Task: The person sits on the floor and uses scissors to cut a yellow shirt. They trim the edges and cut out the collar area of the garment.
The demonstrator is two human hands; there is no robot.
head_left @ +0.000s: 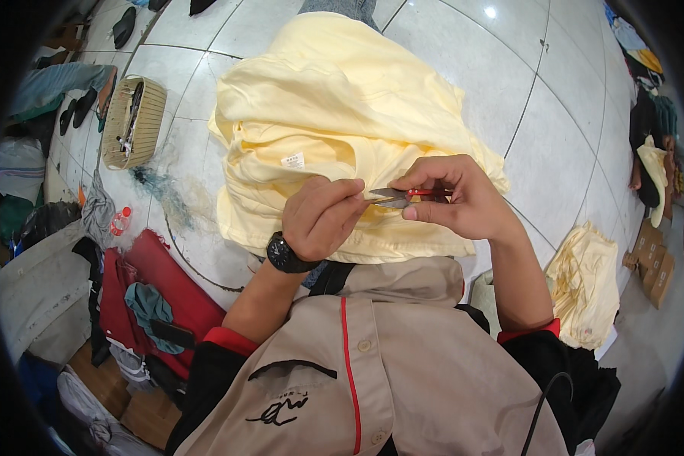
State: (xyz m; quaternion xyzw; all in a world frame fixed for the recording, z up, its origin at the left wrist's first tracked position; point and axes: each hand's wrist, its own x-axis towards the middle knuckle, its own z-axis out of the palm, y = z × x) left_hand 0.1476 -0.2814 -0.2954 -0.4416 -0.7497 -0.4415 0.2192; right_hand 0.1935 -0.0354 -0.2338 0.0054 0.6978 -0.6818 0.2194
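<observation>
A pale yellow garment lies bunched over my lap and the tiled floor, its neckline with a small white label facing up. My right hand is closed round a pair of thread snips with a red handle, the blades pointing left and a little apart. My left hand, with a black watch on the wrist, is closed in a pinch at the blade tips. Between its fingertips and the blades runs a thin yellow strip. Whether it is thread or the garment's edge I cannot tell.
On the left stand a cream plastic basket and a bottle with a red label, near red cloth. More yellow garments are piled at right, beside cardboard boxes. Loose lint lies on the tiles.
</observation>
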